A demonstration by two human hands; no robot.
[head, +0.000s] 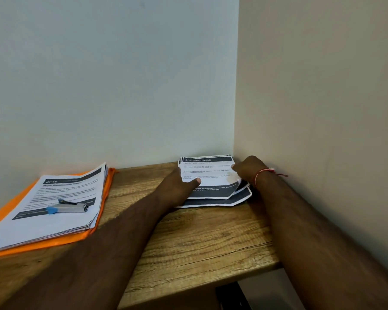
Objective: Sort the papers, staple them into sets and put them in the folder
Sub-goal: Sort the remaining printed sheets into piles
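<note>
Far right corner of the table (199, 238): small stack (213, 175) of printed papers lies there, top sheet headed "DRESSING TABLE", dark band across its near end. Sheets are not squared; lower ones stick out at the near and right edges, and the top sheets curl up at the near right corner.

Left hand (178, 186) grips the stack's left edge, thumb (196, 180) laid flat on the top sheet, other fingers hidden under or behind the paper. Right hand (249, 168) is at the stack's right edge, knuckles up, fingers curled in tight, one fingertip (233, 166) pressing on the top sheet; whether the rest reach under the paper, cannot tell. Red thread (261, 174) tied round the right wrist, loose end touching the right wall (323, 108). Both forearms stretch from the near edge across the table.

Left side, well apart from the hands: big stack (54, 209) of papers, top sheet headed "2748", lying on an orange folder (81, 238) whose edges show round the far, right and near sides. Stapler (67, 206), silver with a blue end, lies flat on top of the big stack, untouched.

Table is wood grain, pushed against the far wall (121, 86) and the right wall. Dark shape below the near right table edge, too unclear to name.
</note>
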